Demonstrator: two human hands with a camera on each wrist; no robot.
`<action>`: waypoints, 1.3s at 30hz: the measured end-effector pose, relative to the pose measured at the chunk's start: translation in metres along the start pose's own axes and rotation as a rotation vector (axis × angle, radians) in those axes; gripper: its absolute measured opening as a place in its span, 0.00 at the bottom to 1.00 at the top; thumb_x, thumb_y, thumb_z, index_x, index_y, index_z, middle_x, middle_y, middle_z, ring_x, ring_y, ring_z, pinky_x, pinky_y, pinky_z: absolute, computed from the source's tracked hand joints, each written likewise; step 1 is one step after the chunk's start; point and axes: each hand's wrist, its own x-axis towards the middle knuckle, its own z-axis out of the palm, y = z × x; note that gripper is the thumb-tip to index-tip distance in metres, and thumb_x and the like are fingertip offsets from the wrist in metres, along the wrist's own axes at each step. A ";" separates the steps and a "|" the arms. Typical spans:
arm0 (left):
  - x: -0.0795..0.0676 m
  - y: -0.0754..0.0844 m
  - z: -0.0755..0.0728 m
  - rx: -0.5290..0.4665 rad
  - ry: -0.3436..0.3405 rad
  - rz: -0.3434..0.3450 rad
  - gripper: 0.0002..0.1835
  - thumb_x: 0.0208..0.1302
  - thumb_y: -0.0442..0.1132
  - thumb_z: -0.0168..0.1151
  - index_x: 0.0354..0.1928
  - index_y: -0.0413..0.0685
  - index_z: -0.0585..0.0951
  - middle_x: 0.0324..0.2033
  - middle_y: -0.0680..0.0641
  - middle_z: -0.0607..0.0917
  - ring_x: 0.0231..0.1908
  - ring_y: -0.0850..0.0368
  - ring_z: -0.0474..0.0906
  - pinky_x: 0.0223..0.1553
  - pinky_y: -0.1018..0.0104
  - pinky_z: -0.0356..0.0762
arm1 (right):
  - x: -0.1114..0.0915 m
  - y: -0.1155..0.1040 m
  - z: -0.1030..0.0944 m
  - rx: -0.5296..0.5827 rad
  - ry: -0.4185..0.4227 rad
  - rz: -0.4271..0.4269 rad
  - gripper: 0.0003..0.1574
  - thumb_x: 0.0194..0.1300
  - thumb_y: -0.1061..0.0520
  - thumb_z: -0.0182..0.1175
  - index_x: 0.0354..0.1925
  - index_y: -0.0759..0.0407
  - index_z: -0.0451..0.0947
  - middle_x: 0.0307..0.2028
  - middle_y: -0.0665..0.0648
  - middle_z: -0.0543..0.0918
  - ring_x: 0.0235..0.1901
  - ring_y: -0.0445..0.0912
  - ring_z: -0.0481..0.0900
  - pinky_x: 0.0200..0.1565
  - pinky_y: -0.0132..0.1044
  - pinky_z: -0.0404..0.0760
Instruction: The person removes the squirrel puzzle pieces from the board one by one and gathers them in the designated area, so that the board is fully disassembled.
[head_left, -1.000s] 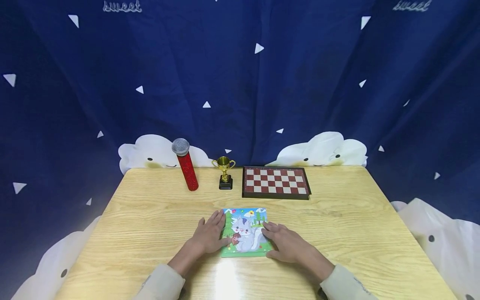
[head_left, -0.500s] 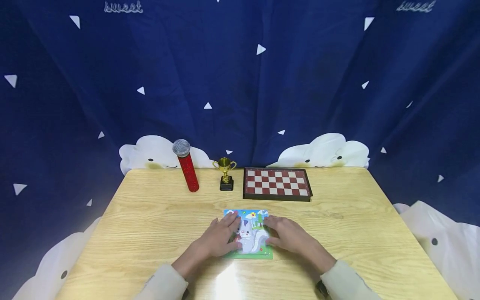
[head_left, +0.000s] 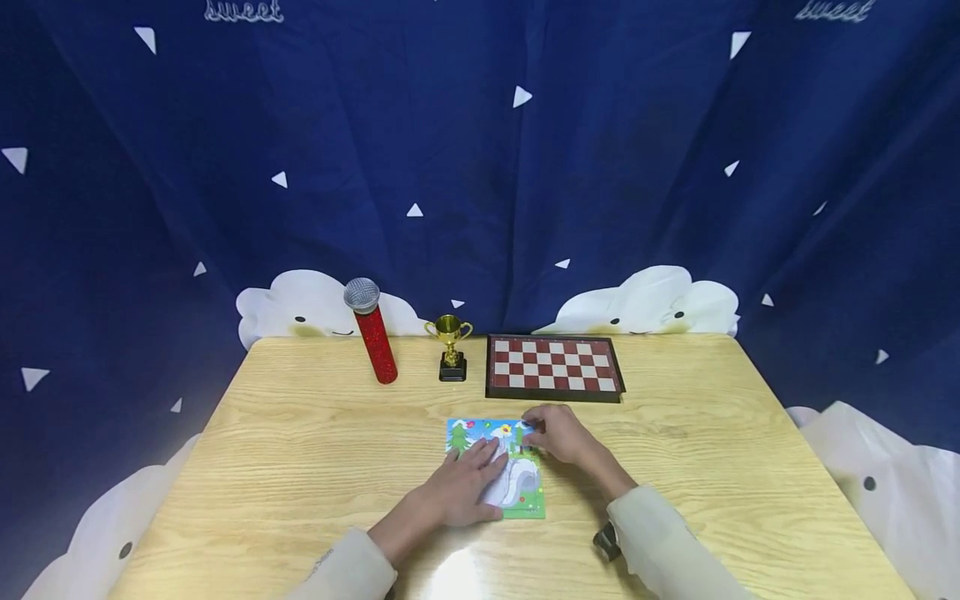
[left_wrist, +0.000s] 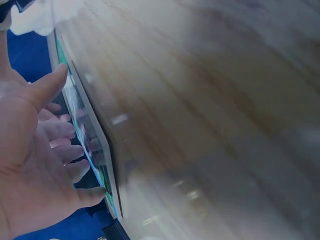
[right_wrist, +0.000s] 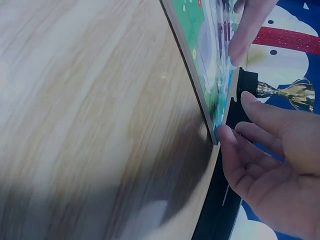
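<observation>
A thin square jigsaw-like picture board [head_left: 517, 482] with a cartoon squirrel lies flat at the front middle of the table. My left hand [head_left: 457, 490] rests across its face with fingers spread, covering much of the squirrel. The left wrist view shows those fingertips [left_wrist: 92, 195] against the board's face. At the board's far right corner is my right hand [head_left: 561, 433], fingers bent and thumb apart from them. Seen from the right wrist, one fingertip [right_wrist: 225, 134] touches that corner while the thumb hangs off the face. I cannot tell whether the right fingers pinch anything.
Behind the board, a red microphone [head_left: 377, 342] lies at the left, beside a small gold trophy [head_left: 450, 340] on a black base. A red and white chessboard [head_left: 553, 367] lies to their right. All are on the wooden table [head_left: 300, 467], with a dark blue curtain [head_left: 450, 150] beyond.
My left hand has slid right from the board's left edge onto its middle. The right hand has left the right side and moved up to the far right corner, its fingers now bent.
</observation>
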 end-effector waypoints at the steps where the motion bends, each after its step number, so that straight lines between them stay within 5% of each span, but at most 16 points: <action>1: 0.000 0.000 0.000 0.001 -0.003 -0.002 0.43 0.59 0.63 0.57 0.73 0.52 0.57 0.74 0.44 0.53 0.73 0.46 0.49 0.68 0.41 0.55 | 0.002 0.000 0.001 0.003 -0.008 0.006 0.19 0.54 0.58 0.69 0.45 0.62 0.82 0.42 0.56 0.85 0.40 0.45 0.80 0.46 0.41 0.80; 15: 0.004 0.001 0.004 0.071 -0.011 0.003 0.44 0.57 0.65 0.58 0.72 0.54 0.59 0.74 0.45 0.53 0.73 0.48 0.50 0.68 0.41 0.56 | 0.010 -0.005 0.007 -0.005 -0.055 0.012 0.16 0.50 0.59 0.71 0.40 0.61 0.83 0.34 0.52 0.79 0.36 0.42 0.75 0.43 0.37 0.77; 39: 0.003 -0.002 0.006 0.136 -0.050 -0.003 0.43 0.61 0.68 0.50 0.74 0.57 0.54 0.75 0.47 0.50 0.74 0.50 0.47 0.69 0.44 0.55 | 0.013 -0.007 0.013 -0.005 -0.106 0.053 0.22 0.49 0.62 0.72 0.43 0.60 0.78 0.38 0.53 0.75 0.39 0.44 0.72 0.50 0.42 0.76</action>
